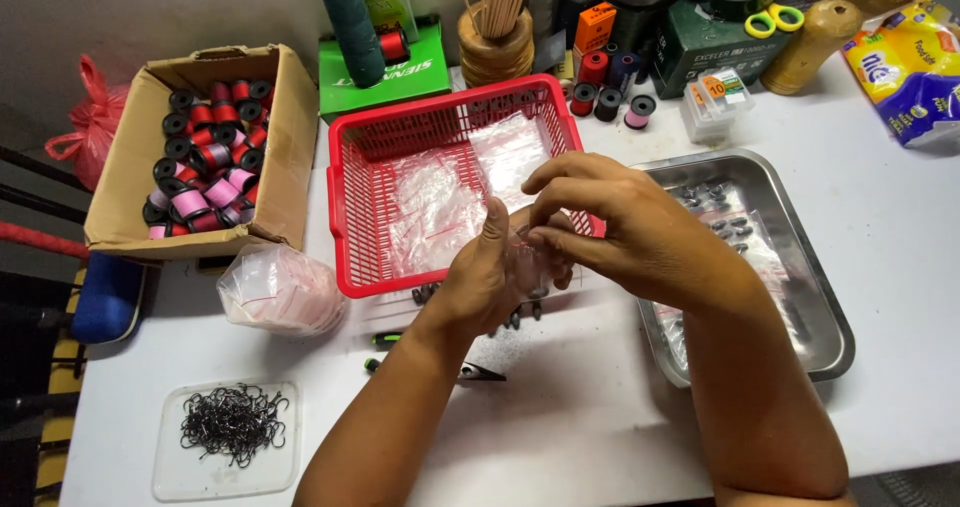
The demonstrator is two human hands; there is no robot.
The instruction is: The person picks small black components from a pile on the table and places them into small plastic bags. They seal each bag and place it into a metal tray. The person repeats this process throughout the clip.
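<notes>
My left hand (pixel 490 272) and my right hand (pixel 610 222) meet above the front edge of a red plastic basket (pixel 352 207), both pinching a small clear plastic bag (pixel 522 257). The fingers of both hands close on the bag's top. Small dark metal pieces (pixel 520 317) lie on the white table just under my hands. The basket holds several small clear bags. A steel tray (pixel 800 257) to the right holds more dark pieces and bags.
A cardboard box (pixel 285 157) of black, red and pink thread spools stands at the left. A bag of clear bags (pixel 280 289) lies beside it, and a clear lid with black hooks (pixel 232 425) near the front. Spools, scissors and boxes crowd the back edge.
</notes>
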